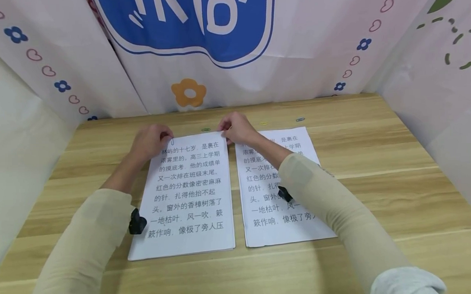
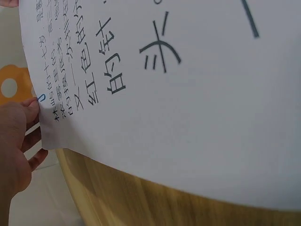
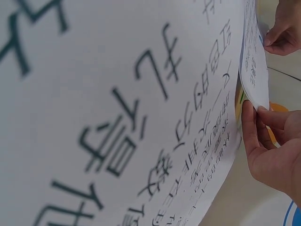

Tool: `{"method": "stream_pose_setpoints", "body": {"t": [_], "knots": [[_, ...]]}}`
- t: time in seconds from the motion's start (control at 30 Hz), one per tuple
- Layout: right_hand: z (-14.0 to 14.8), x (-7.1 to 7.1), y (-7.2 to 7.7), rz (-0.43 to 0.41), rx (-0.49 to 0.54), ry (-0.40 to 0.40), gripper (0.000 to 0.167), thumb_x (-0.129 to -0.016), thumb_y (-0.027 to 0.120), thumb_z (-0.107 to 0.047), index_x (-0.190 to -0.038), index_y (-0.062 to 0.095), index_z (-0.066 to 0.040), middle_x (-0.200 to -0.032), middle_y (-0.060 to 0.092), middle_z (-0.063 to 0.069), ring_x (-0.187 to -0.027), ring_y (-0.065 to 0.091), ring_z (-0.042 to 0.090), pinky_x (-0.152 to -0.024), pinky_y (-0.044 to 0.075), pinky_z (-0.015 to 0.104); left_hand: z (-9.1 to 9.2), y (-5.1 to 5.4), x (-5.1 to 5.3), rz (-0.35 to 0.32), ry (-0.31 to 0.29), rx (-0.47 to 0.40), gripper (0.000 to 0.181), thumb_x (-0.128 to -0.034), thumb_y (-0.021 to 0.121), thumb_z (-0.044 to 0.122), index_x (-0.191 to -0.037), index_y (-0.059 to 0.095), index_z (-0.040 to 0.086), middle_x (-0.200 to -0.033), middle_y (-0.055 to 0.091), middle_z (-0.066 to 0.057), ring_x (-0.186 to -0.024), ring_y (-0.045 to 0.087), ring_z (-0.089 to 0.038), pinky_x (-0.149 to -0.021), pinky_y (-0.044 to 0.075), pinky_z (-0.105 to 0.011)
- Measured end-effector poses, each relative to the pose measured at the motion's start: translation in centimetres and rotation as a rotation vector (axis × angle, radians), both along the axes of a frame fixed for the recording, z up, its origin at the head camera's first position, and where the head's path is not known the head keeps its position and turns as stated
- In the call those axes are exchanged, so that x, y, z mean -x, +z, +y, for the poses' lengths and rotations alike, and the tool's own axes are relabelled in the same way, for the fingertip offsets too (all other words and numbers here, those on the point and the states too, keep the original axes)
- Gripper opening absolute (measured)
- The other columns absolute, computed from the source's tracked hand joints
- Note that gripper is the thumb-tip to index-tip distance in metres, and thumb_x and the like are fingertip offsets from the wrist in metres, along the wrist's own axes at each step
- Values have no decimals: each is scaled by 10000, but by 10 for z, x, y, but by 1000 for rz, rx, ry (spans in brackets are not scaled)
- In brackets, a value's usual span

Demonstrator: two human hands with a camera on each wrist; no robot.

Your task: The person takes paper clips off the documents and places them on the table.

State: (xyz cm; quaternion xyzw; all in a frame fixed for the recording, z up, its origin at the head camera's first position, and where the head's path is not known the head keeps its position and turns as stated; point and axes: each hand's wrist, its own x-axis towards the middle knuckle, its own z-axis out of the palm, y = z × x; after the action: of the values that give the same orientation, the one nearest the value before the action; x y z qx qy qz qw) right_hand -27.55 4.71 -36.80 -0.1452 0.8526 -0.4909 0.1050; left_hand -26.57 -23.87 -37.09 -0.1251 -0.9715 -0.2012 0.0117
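Two stacks of printed paper lie side by side. My left hand point(image 1: 150, 140) pinches the top left corner of the left stack point(image 1: 190, 187), right beside a blue paper clip point(image 2: 41, 98) on its top edge. In the left wrist view, the thumb lies on the printed face and the other fingers go behind the sheets. With thumb and fingers, my right hand point(image 3: 277, 146) pinches the same stack's top right corner. The right forearm passes over the right stack point(image 1: 265, 224) and hides part of its text.
Beyond the stacks, a green paper clip point(image 1: 206, 129), a yellow paper clip point(image 1: 263, 123) and another blue paper clip point(image 1: 300, 119) lie on the wooden table point(image 1: 376, 159). A white printed cloth point(image 1: 295, 75) hangs behind the table.
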Motion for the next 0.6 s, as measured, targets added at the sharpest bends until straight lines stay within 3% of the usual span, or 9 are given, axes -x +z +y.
{"method": "stream_pose_setpoints", "body": {"t": [0.1,0.3,0.6], "knots": [[0,0,0,0,2,1,143,-944,653,109,-1061,715,55,-980,652,163,-837,677,269,-714,628,322,1,0,0,50,-7,42,139,-976,618,8,-1045,730,-35,-981,710,-218,-839,617,-335,-721,457,-407],[0,-1,1,-14,-5,1,141,-958,646,95,-1072,713,48,-998,647,159,-852,673,262,-726,628,321,3,0,1,86,-6,87,133,-977,634,37,-1046,731,-24,-977,721,-216,-804,617,-334,-680,437,-394],[1,-2,0,-11,-21,9,138,-964,646,85,-1074,714,38,-1001,647,153,-855,672,260,-724,623,314,3,3,2,63,-34,98,119,-971,660,43,-1034,748,-6,-1018,742,-215,-898,653,-382,-788,487,-490]]}}
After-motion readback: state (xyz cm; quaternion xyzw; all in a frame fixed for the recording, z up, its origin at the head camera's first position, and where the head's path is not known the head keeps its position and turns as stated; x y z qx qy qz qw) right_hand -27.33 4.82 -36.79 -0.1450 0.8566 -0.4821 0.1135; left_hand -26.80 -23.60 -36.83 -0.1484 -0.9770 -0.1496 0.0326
